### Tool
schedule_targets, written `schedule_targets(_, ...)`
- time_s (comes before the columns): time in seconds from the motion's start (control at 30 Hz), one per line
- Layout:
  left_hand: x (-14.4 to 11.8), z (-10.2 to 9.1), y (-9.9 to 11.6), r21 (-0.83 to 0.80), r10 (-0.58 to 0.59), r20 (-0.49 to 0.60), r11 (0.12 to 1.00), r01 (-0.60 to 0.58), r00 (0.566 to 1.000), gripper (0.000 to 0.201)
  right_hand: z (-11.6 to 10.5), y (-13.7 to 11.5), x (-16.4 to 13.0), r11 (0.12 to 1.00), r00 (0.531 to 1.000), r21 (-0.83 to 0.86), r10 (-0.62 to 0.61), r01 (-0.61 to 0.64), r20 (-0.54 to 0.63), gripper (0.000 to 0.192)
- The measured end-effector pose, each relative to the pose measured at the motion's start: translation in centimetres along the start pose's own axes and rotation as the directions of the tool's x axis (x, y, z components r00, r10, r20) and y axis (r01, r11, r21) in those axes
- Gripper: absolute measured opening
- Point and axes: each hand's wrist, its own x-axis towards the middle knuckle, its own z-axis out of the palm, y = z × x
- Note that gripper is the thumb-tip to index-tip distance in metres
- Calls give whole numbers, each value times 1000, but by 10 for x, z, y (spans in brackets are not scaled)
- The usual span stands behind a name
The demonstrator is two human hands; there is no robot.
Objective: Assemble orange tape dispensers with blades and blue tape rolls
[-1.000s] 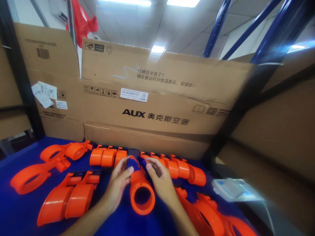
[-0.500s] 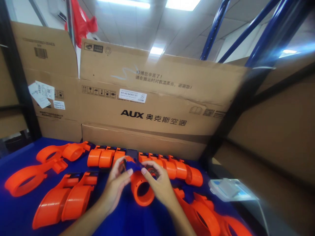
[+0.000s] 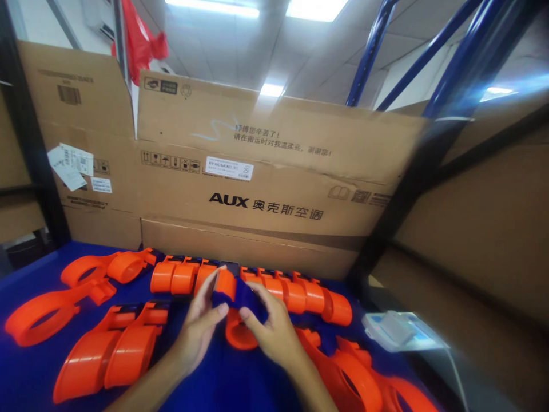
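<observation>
An orange plastic tape dispenser (image 3: 240, 337) with a dark blue piece (image 3: 245, 297) at its top is held up between my hands, above the blue tabletop. My left hand (image 3: 201, 323) grips its upper left end, thumb in front and fingers behind an orange block. On the other side, my right hand (image 3: 274, 329) pinches the dark blue piece with thumb and fingers. The round orange ring hangs below, partly covered by my right hand. Fingertips behind the dispenser are hidden.
Several like orange dispensers (image 3: 294, 294) stand in a row at the back, with more at left (image 3: 88, 360) and right (image 3: 358, 380). A phone-like dark object (image 3: 229, 266) lies behind my hands. A cardboard sheet (image 3: 266, 189) walls the back; a clear plastic box (image 3: 397, 331) sits right.
The dispenser has turned in my hands: its orange upper block and dark blue piece show more, the ring's opening less. My right hand has shifted slightly left.
</observation>
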Motion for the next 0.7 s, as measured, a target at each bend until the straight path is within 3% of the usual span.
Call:
schedule_targets(0.13,3,-1,1,173,43,-44,984,-35,998,65,-2,2,-1,968,988,-218,-141,125,-59,67)
schedule_targets(0.27,9,-4,2,311,123,-104,946,-85,987,53,-1,3,-2,892,963,-399,-260,214,-65,65)
schedule_targets(0.7,10,-7,5,379,171,-95,917,-123,981,41,0,2,-3,844,941,-459,-336,277,-49,64)
